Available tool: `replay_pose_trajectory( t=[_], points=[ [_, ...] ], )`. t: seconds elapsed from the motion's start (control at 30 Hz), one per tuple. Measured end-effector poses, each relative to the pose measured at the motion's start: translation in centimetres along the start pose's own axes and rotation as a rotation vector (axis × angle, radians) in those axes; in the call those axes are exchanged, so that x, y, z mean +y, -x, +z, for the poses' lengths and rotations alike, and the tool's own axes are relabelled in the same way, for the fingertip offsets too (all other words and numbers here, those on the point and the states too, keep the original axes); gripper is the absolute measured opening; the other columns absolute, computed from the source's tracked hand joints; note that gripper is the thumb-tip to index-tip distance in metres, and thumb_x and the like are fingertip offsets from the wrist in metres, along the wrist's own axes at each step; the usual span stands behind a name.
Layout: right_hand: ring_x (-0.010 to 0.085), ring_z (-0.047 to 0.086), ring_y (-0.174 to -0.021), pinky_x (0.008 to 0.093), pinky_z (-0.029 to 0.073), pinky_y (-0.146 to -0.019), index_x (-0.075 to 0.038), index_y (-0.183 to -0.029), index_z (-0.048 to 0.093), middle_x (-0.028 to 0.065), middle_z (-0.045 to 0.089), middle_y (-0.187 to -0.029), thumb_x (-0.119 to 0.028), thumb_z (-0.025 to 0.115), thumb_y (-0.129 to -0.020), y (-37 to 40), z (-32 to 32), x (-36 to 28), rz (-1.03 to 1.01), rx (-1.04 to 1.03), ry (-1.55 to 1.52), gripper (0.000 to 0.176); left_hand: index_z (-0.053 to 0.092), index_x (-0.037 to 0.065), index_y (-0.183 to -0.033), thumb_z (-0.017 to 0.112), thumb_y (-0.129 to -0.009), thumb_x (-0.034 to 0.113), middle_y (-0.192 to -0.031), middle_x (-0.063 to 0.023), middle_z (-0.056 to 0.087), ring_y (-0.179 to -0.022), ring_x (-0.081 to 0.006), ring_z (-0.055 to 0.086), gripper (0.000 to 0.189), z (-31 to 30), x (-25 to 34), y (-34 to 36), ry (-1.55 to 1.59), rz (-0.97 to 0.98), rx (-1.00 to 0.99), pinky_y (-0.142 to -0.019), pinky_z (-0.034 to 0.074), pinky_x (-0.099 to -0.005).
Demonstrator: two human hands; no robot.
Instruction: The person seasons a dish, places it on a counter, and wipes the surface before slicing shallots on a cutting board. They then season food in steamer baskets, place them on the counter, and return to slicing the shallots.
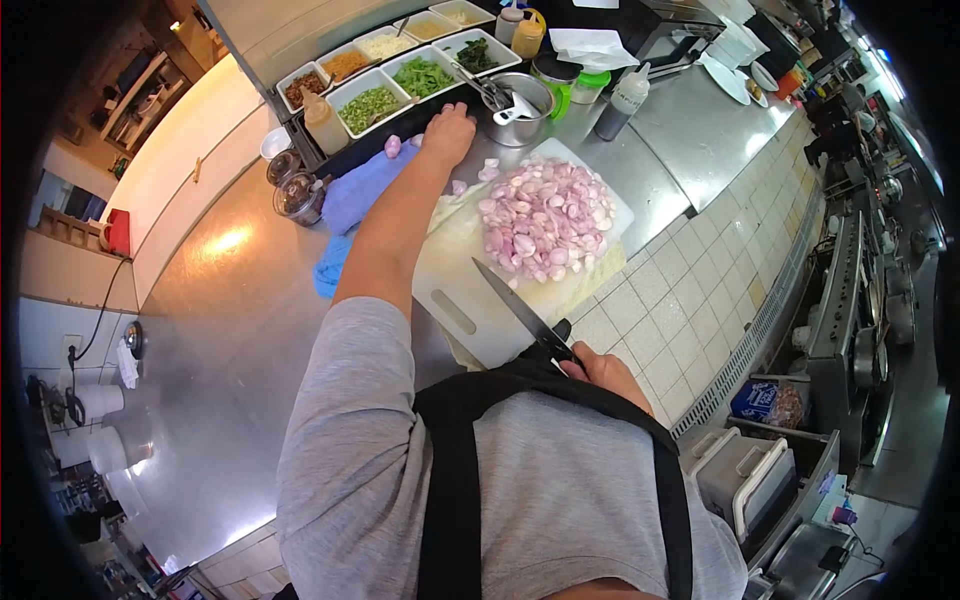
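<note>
1. In the head view, the person's right hand [607, 370] is wrapped round the handle of a kitchen knife [510, 295], close to the apron [447, 500]. The dark blade slants forward and to the left, over the near part of a white cutting board [465, 270].
2. The pile of shallots [550, 220], pink and pale, sits on the far part of the board, beyond the knife tip and apart from it.
3. The left hand [450, 135] reaches forward with fingers bent, beside a steel pot [520, 128] that holds utensils. Whether it pinches anything is unclear, as its back faces the camera.
4. Near the left wrist, loose shallots [393, 146] lie by a blue cloth [360, 190] on the steel bench [210, 370]; the forearm passes over part of the cloth.
5. Past the left hand stand white containers of chopped green vegetables [368, 108] and other ingredients, with a squeeze bottle [323, 125] in front of them on the left. Lidded jars [299, 197] stand nearer, just left of the cloth.
</note>
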State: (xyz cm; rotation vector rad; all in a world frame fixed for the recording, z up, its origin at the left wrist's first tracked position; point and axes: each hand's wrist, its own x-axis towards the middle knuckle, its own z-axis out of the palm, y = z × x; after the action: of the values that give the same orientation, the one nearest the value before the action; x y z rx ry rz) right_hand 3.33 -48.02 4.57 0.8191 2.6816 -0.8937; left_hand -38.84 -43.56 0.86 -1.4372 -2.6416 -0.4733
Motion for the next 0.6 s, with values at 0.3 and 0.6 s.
replay_pose_trajectory(
  t=[0.3, 0.6],
  points=[
    [0.0415, 0.063, -0.063, 0.0495, 0.048, -0.055, -0.006, -0.094, 0.048, 0.0228, 0.059, -0.062, -0.033, 0.055, -0.094, -0.1, 0.2, 0.0, 0.012, 0.008, -0.033, 0.027, 0.065, 0.005, -0.097, 0.047, -0.089, 0.015, -0.096, -0.0104, 0.063, -0.096, -0.0278, 0.06, 0.022, 3.7, -3.1, -1.3, -0.268, 0.279, 0.118, -0.086, 0.047, -0.0433],
    [0.0418, 0.063, -0.064, 0.0496, 0.049, -0.055, -0.006, -0.099, 0.05, 0.0225, 0.06, -0.064, -0.034, 0.054, -0.094, 0.6, 1.0, -0.1, 0.047, 0.034, -0.094, 0.028, 0.059, 0.005, -0.103, 0.06, -0.083, 0.008, -0.099, -0.0161, 0.062, -0.093, -0.0353, 0.059, 0.02, -2.3, 2.2, 9.8, 0.316, 0.206, 0.323, -0.079, 0.048, -0.0431]
  ],
)
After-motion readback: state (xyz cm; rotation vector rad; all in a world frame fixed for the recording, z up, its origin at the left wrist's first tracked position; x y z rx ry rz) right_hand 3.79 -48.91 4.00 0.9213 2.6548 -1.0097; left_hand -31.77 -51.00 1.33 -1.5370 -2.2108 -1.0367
